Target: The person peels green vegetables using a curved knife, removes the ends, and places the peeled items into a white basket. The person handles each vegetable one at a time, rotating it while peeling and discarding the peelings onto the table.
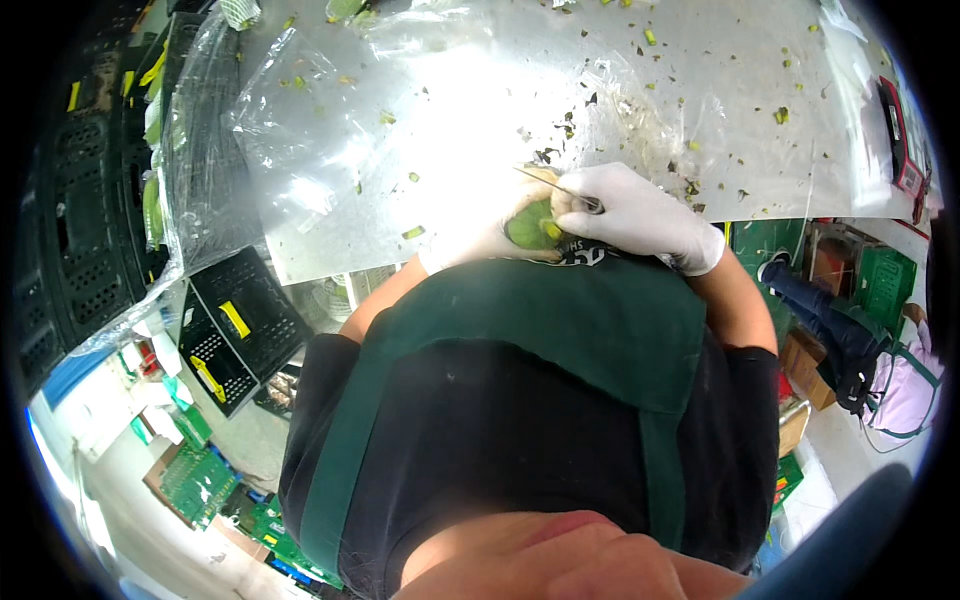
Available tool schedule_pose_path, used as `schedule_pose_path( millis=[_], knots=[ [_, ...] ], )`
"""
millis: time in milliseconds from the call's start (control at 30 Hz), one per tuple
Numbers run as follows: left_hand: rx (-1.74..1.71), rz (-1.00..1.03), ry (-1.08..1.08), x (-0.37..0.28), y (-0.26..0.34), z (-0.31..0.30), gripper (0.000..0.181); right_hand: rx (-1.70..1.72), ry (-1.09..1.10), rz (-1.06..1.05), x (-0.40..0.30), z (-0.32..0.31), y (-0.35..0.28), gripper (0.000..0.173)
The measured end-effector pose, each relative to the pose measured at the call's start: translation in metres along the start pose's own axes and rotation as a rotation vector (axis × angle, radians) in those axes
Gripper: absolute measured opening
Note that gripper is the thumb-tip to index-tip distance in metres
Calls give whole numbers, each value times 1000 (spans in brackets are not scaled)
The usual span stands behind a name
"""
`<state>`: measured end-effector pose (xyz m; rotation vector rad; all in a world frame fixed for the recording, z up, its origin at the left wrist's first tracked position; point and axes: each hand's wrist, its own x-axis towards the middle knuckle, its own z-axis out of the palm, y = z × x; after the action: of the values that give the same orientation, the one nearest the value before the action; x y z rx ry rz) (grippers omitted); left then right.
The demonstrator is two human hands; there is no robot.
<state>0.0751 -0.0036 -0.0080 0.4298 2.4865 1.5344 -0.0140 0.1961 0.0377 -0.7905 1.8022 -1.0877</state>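
My left hand (484, 229), in a white glove, grips a round green fruit or vegetable (531, 225) just in front of my dark green apron. Its exact kind cannot be told. My right hand (634, 210), gloved too, is closed around a small knife (556, 186), whose thin blade points up and to the left above the green piece. The right fingertips are close against the produce, and the knife's handle is mostly hidden in the palm. Glare washes out part of the left glove.
Green and dark trimmings lie scattered over the metal table (787, 165). Clear plastic film (300, 142) covers its left part. Black crates (90, 217) stand at the left, with another black crate (244, 322) below the table edge. A co-worker (862, 352) is at the far right.
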Motion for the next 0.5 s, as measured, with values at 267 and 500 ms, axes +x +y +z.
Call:
schedule_pose_path(
  millis=[267,500],
  knots=[
    [-103,-93,123,-7,-9,1,71,363,-53,124,-32,4,18,9],
    [-616,-191,614,-17,-56,-35,55,731,440,138,-42,-12,47,10]
  ],
)
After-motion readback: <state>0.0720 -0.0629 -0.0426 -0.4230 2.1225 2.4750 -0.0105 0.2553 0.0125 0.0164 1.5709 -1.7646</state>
